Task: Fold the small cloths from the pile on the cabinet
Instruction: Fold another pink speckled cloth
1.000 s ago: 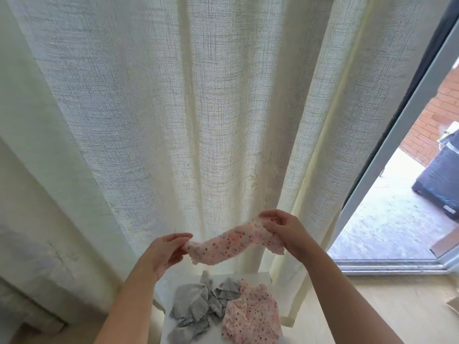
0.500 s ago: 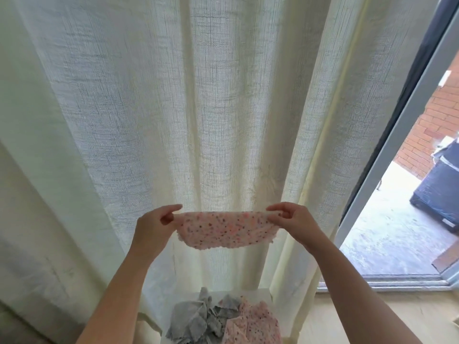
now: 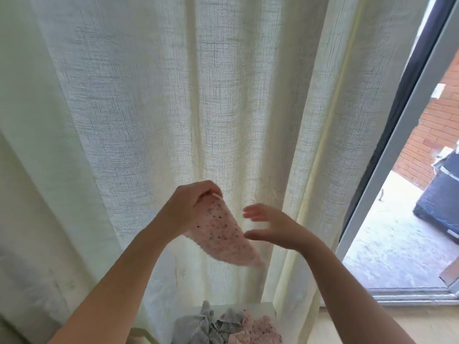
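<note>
Mid-fold, by the look of it. One pink speckled cloth [image 3: 221, 234] up in the air in front of the curtain [image 3: 223, 95], well above the pile [image 3: 228, 326] on the cabinet [image 3: 263, 307]. Gripped at its upper end by the left hand [image 3: 188, 209], fingers curled round the fabric. Hanging slantwise down and to the right, blurred; impossible to tell whether doubled over or single. Right hand [image 3: 270, 227] just beside the cloth, fingers straight and spread, thumb below, holding nothing; no clear contact with the fabric.

To do the step well:

- Bring the right hand in to the free lower end and pinch at a corner rather than mid-edge, to avoid a skewed fold.
- Pull gently taut between both hands before doubling over; probably thin, limp fabric, prone to sagging and bunching otherwise.
- Match corner to corner and edge to edge, then run the fingers along the crease.
- Hold firm with the left hand throughout, to avoid dropping the cloth onto the grey and pink heap below.
- Set the finished piece down apart from the unfolded ones, given room; little of the cabinet top visible at the bottom of the view.
</note>
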The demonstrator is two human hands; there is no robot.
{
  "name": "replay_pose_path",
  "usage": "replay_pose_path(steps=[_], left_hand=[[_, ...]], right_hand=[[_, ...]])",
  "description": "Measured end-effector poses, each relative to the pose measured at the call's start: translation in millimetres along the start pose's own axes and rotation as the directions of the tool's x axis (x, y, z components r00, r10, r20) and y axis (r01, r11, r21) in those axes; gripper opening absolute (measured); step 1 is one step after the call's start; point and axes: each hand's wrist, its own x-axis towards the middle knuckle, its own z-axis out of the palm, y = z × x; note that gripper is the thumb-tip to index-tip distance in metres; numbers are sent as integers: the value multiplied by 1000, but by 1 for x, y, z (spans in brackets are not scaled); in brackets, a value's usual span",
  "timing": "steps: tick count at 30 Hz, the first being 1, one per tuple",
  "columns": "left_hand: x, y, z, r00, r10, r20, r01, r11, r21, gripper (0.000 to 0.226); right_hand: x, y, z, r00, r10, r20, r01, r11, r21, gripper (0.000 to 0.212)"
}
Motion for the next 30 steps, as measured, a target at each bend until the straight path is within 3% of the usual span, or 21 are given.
replay_pose_path(steps=[2,4,7,10,15,23,26,30], left_hand=[[10,10,5,996,80,39,-82,996,43,29],[15,13,8,996,76,46,-79,995,67,24],[11,11,4,997,-37,64,37,999,1,16],[-1,1,0,963,-173,208,200,973,-116,25],[-22,-14,7,886,-224,407,284,954,-93,9],[-31,-5,45,915,-252,314,304,944,-129,21],[-31,-2,55,923,-250,294,285,955,-84,12],[-26,-2,50,958,-259,123,278,944,-179,15]], right_hand=[[6,-17,16,999,-31,43,27,994,108,41],[9,-26,28,998,-64,-8,65,981,181,26],[7,-31,33,993,-61,-98,88,949,303,24],[2,-30,29,989,-22,-146,80,912,402,25],[-2,-21,24,975,38,-220,68,887,456,22],[3,-19,22,926,115,-358,80,869,488,22],[3,-19,21,909,125,-398,96,866,491,23],[0,-10,15,902,142,-409,54,900,432,31]])
